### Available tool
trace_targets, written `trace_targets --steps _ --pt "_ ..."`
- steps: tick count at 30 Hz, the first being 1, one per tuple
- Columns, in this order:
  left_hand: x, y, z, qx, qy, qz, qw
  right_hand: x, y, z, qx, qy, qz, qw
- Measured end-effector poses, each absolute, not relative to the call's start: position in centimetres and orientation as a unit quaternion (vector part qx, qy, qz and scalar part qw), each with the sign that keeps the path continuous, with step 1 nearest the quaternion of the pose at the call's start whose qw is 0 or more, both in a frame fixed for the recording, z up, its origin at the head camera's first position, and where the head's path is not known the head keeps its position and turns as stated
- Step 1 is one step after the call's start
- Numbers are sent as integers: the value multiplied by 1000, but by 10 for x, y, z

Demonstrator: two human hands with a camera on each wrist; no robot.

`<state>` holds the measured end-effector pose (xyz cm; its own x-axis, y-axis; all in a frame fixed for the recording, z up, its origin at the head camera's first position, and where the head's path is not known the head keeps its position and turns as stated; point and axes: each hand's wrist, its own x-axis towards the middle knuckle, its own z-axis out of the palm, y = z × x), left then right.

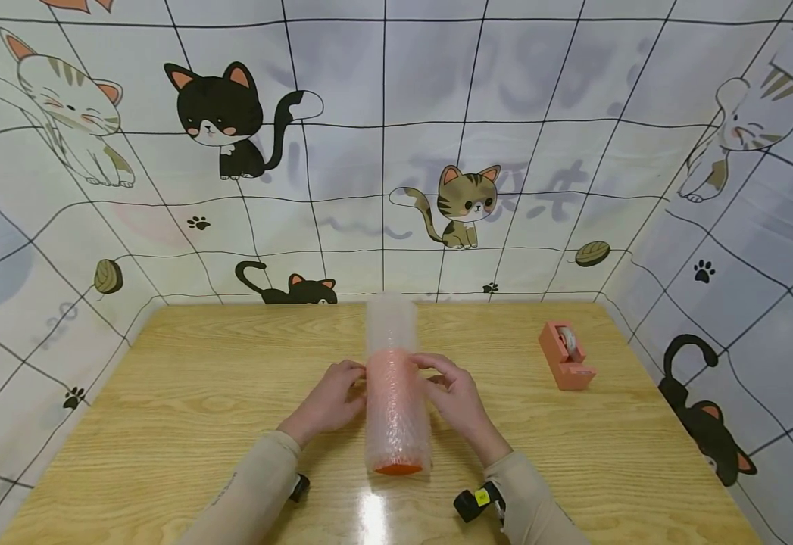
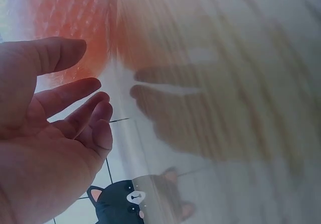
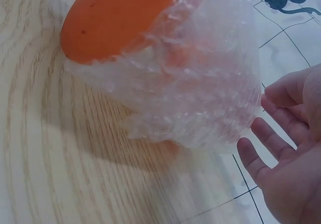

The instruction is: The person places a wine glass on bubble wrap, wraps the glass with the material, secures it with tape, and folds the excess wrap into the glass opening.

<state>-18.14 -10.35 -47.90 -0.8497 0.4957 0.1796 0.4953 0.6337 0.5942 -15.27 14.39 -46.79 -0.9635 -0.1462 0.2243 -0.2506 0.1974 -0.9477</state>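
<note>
An orange object [image 3: 118, 20] lies rolled in clear bubble wrap [image 1: 399, 409], its long side running away from me on the table. One smooth orange end shows at the near side; the rest is blurred by the plastic. Past the orange part, a stretch of clear wrap [image 1: 391, 322] continues to the table's far edge. My left hand [image 1: 335, 397] is at the roll's left side, with loosely bent fingers and its fingertips right at the wrap. On the opposite side, my right hand [image 1: 456, 390] touches the wrap with extended fingers.
A pink tape dispenser [image 1: 566, 356] with a roll of clear tape stands at the right of the wooden table [image 1: 232, 341]. Cloth walls [image 1: 341, 166] printed with cats and grid lines enclose the back and both sides.
</note>
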Motion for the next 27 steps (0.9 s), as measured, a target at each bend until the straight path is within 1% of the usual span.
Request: trace_targets --steps 6,14,19,21,23,27 --pt "-182 -102 -481 284 904 319 3 -153 143 -468 143 -780 607 57" --pt "-182 -103 -481 298 904 306 29 -153 144 -466 172 -787 587 81" --pt "-182 -103 -481 308 907 287 10 -153 143 -466 175 -795 573 95" --pt "-183 -102 -483 302 912 279 -7 -153 142 -467 178 -795 571 103" --pt "-183 -101 -483 280 920 274 -12 -154 141 -467 184 -796 566 112" --pt "-182 -101 -478 227 932 282 -28 -154 139 -466 194 -798 559 110"
